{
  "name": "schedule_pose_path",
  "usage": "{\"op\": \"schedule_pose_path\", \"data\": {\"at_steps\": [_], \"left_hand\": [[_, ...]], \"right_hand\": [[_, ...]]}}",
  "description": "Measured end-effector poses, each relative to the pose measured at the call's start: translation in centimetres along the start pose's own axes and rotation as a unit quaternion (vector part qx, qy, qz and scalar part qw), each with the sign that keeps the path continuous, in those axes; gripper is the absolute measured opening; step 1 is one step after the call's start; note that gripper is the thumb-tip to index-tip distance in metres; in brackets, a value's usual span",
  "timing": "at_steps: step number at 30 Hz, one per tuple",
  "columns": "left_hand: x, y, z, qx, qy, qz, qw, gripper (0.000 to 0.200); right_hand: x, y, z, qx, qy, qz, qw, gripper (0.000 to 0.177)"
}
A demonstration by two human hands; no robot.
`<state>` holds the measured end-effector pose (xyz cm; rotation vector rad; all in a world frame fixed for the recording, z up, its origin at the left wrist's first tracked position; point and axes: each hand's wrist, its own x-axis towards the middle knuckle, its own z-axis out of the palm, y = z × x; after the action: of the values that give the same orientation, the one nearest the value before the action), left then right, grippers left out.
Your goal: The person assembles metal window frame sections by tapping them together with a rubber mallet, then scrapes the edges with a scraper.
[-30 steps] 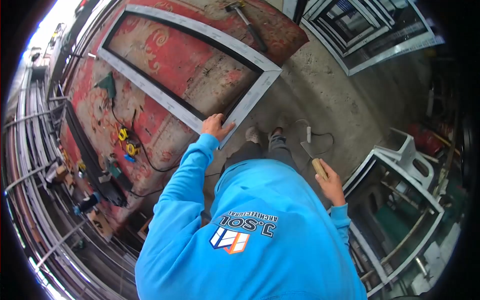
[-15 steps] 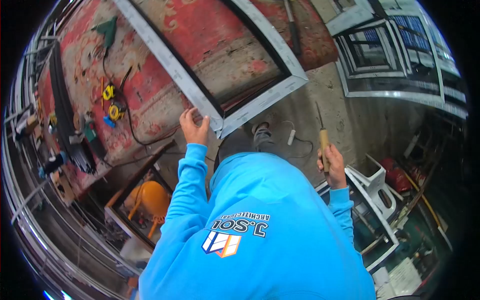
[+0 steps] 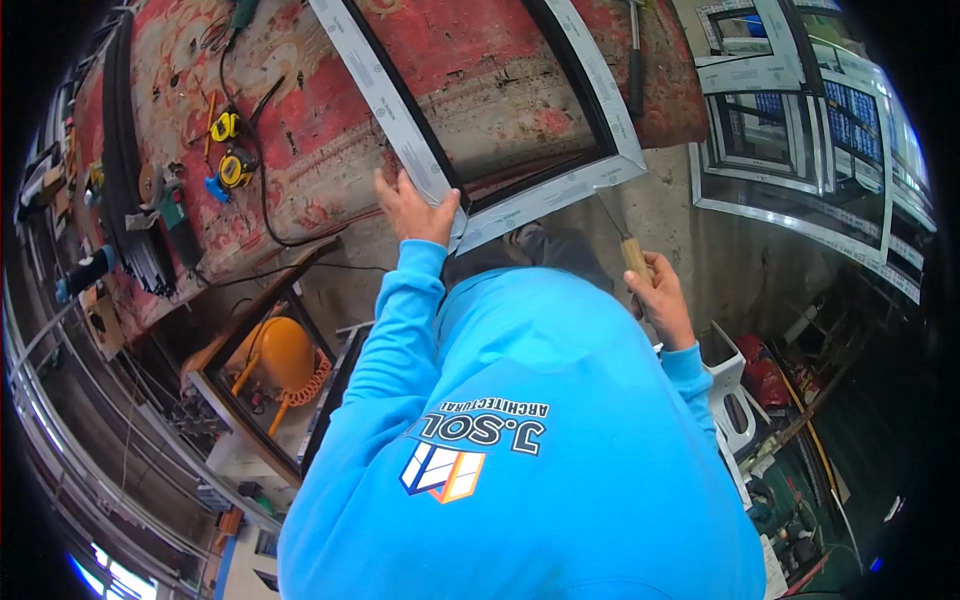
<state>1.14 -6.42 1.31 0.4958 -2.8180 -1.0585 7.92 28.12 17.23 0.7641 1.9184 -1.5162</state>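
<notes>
My left hand grips the near left corner of a window frame, thumb on top and fingers at the outer side. Printed white protective film covers the frame's faces, and a dark strip runs along its inner edge. It lies on the worn red cloth of a workbench, its near corners jutting past the bench's edge. In my right hand is a slim tool with a wooden handle and a thin metal blade. The blade points up at the frame's near rail, its tip close to the outer edge by the right corner.
Two yellow tape measures, a black cable and a hammer lie on the bench. Long black strips run along its left. More framed windows stand at right, above a white plastic chair. An orange tank is below left.
My left hand has gone from a light touch near the corner to a grip on it. My right hand has raised the tool, and its blade now leans toward the frame's near rail.
</notes>
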Motion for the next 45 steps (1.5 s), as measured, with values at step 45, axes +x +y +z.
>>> {"op": "schedule_pose_path", "data": {"at_steps": [45], "left_hand": [[0.0,3.9,0.5,0.153,-0.451,0.017,0.879,0.089]], "right_hand": [[15.9,-10.6,0.4,-0.151,-0.15,-0.134,0.968,0.051]]}}
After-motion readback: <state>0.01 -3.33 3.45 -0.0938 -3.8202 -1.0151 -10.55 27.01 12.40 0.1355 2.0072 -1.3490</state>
